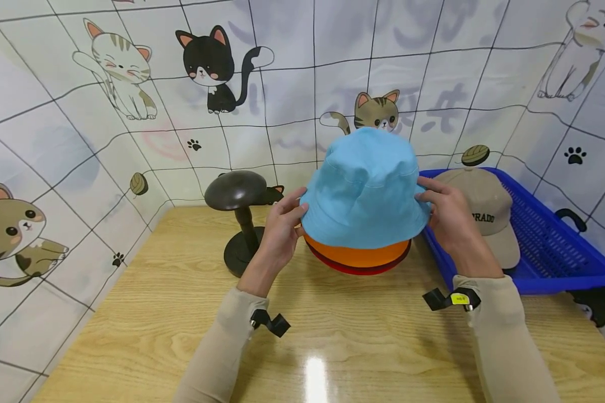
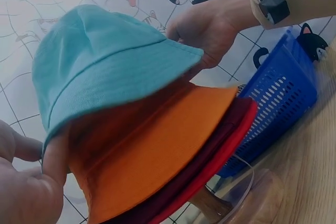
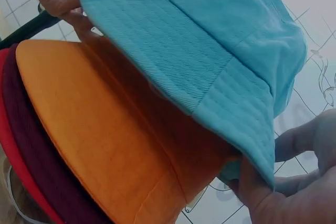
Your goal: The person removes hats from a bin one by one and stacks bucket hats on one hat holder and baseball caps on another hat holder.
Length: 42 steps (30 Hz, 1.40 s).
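Blue hat: we see it upright above the middle of the table, over the orange hat; whether their crowns touch inside, we cannot tell.
Left hand: its thumb and fingers are pinched together on the left edge of the brim, thumb underneath; if this pinch loosens, we think that side may drop first.
Right hand: it pinches the right edge in the same way; if the two hands rise unequally, the soft cloth could tilt or fold.
Orange hat: it is just below the blue one, so friction between crowns might drag it sideways.
Purple hat and red hat: they are nested beneath, and one pull could disturb all three.
Wooden post: it seems to carry the stack; a strong sideways push may tip it.
Dark stand: it is near the left hand, and a careless elbow or wrist could knock it.
Blue basket: it holds a beige cap beside our right wrist, which might catch the rim.
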Motion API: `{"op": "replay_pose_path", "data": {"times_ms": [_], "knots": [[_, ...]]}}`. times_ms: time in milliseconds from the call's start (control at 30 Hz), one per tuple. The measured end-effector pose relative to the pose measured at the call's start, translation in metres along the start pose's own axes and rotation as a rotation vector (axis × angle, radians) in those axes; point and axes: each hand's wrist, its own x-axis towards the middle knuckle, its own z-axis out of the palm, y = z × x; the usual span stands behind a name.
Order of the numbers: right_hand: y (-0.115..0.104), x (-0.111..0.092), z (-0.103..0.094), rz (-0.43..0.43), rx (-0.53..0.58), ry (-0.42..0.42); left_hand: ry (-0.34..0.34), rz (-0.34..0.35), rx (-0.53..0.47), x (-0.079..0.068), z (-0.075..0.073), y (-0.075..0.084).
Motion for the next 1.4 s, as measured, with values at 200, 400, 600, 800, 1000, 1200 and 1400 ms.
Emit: {"op": "replay_pose_path", "data": {"times_ms": [200,400,600,800,1000,1200,1400], "knots": [[-0.001,-0.002,0.002,-0.055,0.138,-0.011,-0.109,0.01,-0.187,0.001,-0.002,0.003],[0.0,-0.003,0.003,-0.053,0.208,0.004,-0.195,0.001,-0.296,0.002,-0.005,0.002],[0.002,-0.003,0.003,-0.013,0.193,0.002,-0.225,0.01,-0.334,0.003,-0.003,0.001],[0.005,-0.002,0.001,-0.014,0.262,-0.071,-0.241,-0.015,-0.382,0.005,-0.005,-0.002],[0.005,-0.001,0.002,0.019,0.188,-0.059,-0.252,-0.035,-0.395,0.006,-0.006,-0.005],[0.006,0.002,0.004,0.079,0.088,-0.018,-0.233,-0.057,-0.387,0.006,-0.006,-0.007],[0.01,0.007,0.003,0.117,-0.032,0.019,-0.221,-0.076,-0.356,0.007,-0.006,-0.008]]}}
